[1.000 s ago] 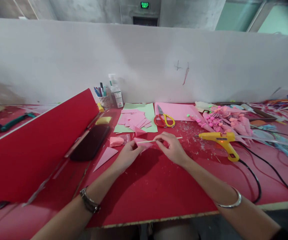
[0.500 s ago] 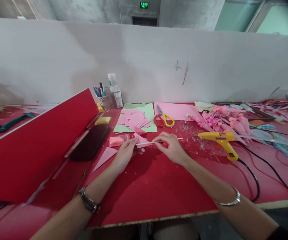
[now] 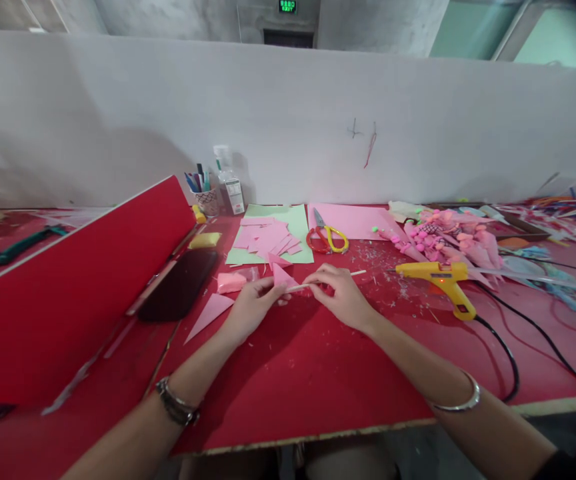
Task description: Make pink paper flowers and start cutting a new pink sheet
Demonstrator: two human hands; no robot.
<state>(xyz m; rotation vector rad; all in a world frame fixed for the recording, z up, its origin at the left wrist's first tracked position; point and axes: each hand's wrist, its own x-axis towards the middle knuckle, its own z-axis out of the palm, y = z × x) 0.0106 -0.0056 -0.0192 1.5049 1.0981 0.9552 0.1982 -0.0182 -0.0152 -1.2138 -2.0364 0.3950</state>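
Note:
Between my hands lies a thin pale stick [image 3: 295, 288], nearly level, its far end jutting out past my right fingers. My left hand [image 3: 257, 303] is closed on a pink paper piece [image 3: 282, 276] and the stick's left end, which the fingers partly cover. My right hand [image 3: 341, 293] pinches the stick further along. Close to my left hand are a small bag of pink clay-like material [image 3: 232, 281] and a pink paper triangle [image 3: 210, 316] on the red table. Beyond the hands, pink paper pieces [image 3: 263, 235] are heaped on a green sheet [image 3: 295, 217].
Red-and-yellow-handled scissors [image 3: 329, 235] rest by a pink sheet [image 3: 363, 223]. A yellow glue gun [image 3: 443, 280] with a black cord and a pile of pink cones [image 3: 453, 233] are at right. A phone [image 3: 181, 287] and slanted red board [image 3: 88, 287] are at left.
My left hand has slid rightward along the stick, closer to my right hand, covering more of the stick and paper. My right hand has hardly moved.

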